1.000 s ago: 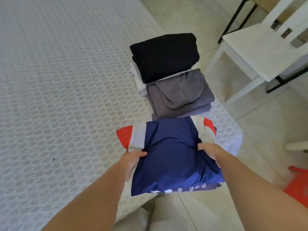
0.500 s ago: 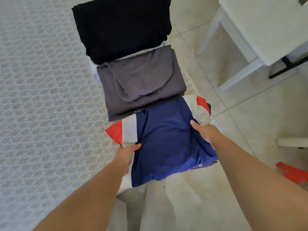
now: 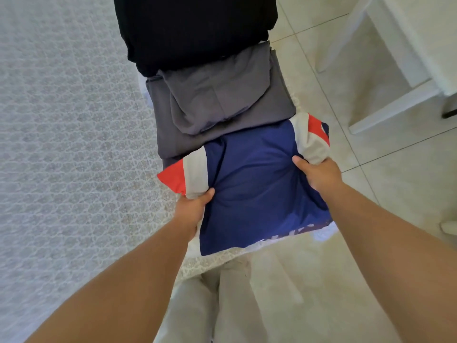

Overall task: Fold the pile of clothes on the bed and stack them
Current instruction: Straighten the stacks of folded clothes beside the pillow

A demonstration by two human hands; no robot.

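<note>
A folded navy shirt [image 3: 257, 191] with white and red sleeve bands is held over the bed's near corner. My left hand [image 3: 191, 206] grips its left edge by the white band. My right hand [image 3: 317, 173] grips its right edge, thumb on top. The shirt's far edge overlaps a folded grey garment [image 3: 220, 100]. Beyond that lies a folded black garment [image 3: 193, 28] on top of something white. All three sit in a row along the bed's right edge.
The bed [image 3: 69, 144] with a white patterned cover spreads to the left. To the right is a tiled floor [image 3: 371, 174] and a white chair [image 3: 405, 53]. My trouser legs [image 3: 210, 303] stand against the bed corner.
Both hands have carried the navy shirt forward toward the grey garment, and its far edge now overlaps it. The view has moved closer to the row of folded clothes.
</note>
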